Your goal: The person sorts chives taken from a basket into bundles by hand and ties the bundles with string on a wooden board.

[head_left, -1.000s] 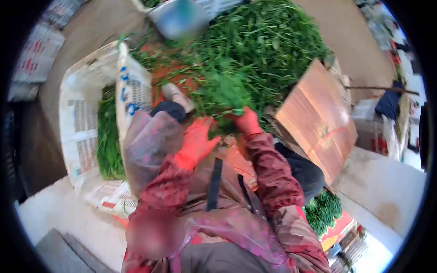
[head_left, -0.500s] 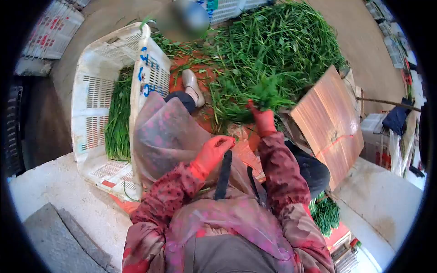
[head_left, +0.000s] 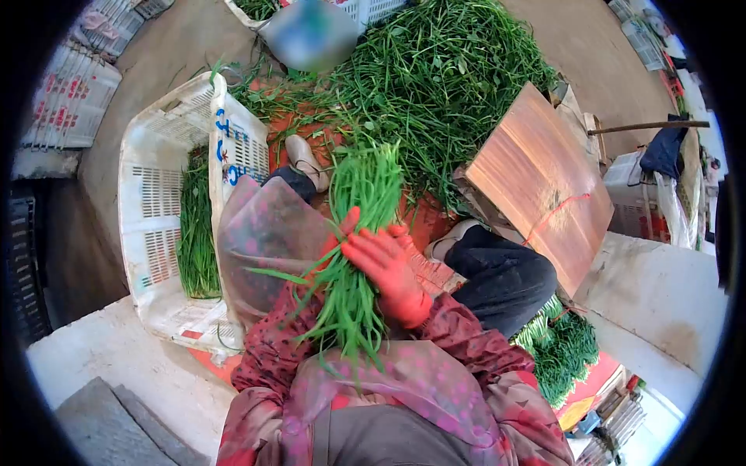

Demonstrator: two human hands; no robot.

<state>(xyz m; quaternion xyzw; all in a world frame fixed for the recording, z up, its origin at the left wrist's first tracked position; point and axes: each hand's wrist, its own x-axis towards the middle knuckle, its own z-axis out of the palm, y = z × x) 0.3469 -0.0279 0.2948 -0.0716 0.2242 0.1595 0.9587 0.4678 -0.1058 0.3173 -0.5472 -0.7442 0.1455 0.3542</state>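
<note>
A bunch of long green stalks [head_left: 364, 186] is held upright before my apron, its leafy ends hanging toward my lap. My left hand [head_left: 338, 237], in a red glove, wraps the bunch from the left and is partly hidden behind the stalks. Across the front of the bunch lies my right hand [head_left: 388, 272], also red-gloved, its fingers stretched out and pressed against the greens. Beyond the hands, a large heap of loose greens [head_left: 458, 78] covers the red ground sheet [head_left: 299, 124].
At the left stands a white plastic crate [head_left: 144, 210] with greens inside. A wood-patterned board [head_left: 544, 186] leans at the right. Tied bundles of greens [head_left: 563, 357] lie at lower right. Another crate [head_left: 373, 9] is at the top, beside a blurred shape.
My right hand has come back from the heap with greens. Both hands have come together on the bunch in front of my apron; my left hand was beside my lap before.
</note>
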